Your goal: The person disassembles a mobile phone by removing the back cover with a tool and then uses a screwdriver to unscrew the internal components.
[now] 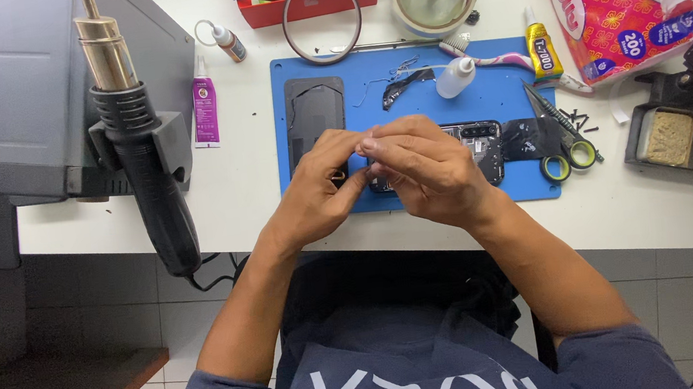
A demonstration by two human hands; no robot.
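A blue work mat [473,91] lies on the white table [243,188], with a black phone back cover [315,112] on its left part and yellow-handled scissors [567,154] at its right edge. Far right sits a red tissue pack [610,4] patterned with yellow flowers, beside a yellow glue tube [543,52]. At left stand a grey station [18,92], a black hot-air handle [152,181] with a brass nozzle, and a red tray [309,1] farther back.

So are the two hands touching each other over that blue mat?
Touching. The head view shows the left hand and right hand meeting at the fingertips above the blue mat, with no gap visible between them.
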